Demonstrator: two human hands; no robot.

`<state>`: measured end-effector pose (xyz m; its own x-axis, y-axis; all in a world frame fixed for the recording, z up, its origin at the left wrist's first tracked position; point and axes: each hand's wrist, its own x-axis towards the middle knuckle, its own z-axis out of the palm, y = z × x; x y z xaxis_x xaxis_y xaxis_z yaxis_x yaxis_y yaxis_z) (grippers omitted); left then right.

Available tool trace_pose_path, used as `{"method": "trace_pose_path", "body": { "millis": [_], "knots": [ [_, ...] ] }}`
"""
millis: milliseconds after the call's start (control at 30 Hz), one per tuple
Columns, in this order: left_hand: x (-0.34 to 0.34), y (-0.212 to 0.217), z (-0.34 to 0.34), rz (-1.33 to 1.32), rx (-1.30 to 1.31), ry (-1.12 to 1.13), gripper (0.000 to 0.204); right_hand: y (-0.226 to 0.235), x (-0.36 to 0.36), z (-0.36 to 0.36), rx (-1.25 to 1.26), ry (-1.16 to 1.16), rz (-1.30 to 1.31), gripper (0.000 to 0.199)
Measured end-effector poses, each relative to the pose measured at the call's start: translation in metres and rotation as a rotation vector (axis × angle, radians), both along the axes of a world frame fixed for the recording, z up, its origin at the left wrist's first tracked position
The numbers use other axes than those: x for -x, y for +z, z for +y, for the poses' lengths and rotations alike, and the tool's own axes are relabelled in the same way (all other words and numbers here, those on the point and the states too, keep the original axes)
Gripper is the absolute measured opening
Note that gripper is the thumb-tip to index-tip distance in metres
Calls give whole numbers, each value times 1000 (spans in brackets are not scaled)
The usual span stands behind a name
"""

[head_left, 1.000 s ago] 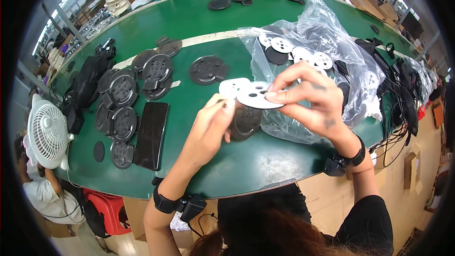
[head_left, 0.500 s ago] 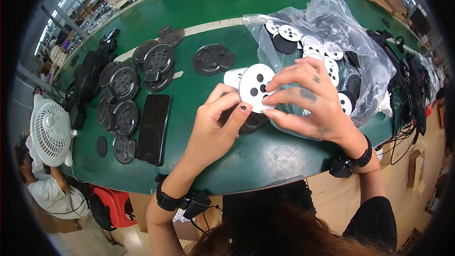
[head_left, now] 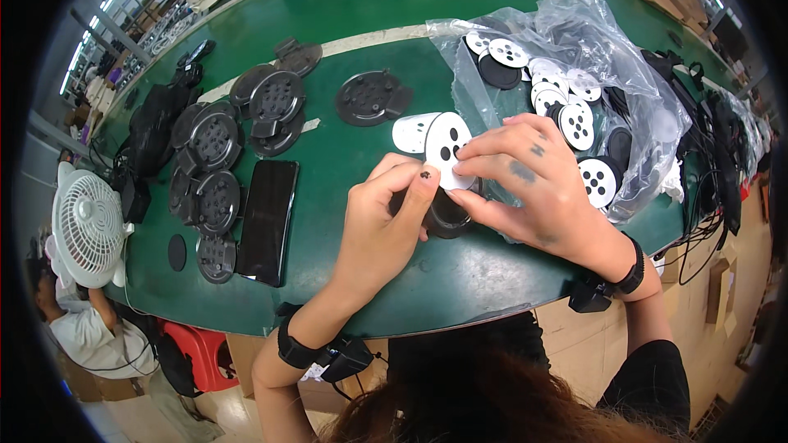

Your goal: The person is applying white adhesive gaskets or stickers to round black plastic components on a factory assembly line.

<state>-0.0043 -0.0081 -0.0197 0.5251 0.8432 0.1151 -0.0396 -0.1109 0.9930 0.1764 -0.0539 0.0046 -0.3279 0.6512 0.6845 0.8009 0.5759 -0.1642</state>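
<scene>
L hand angles up fr. lower edge, thumb + bent fingers pinching near-L rim of tilted white disc; R hand comes in opp., fingers curled, part-spread, tips at disc's R edge, grip or mere touch can't tell; disc sits betw. both hands' fingertips, over bench; black round part below fingers, partly hidden; L fingers' undersides unseen.

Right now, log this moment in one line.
left hand: holding white black-spotted disc | right hand: touching same disc | black smartphone: flat on green table
</scene>
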Motion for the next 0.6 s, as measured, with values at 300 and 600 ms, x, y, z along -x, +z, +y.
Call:
{"method": "trace_pose_path", "body": {
  "millis": [300,600],
  "knots": [
    [-2,-1,-1,-21,186,4,33,-6,8,2,38,42,54,17],
    [-2,-1,-2,-8,108,9,32,-2,2,0,147,90,126,16]
  ]
}}
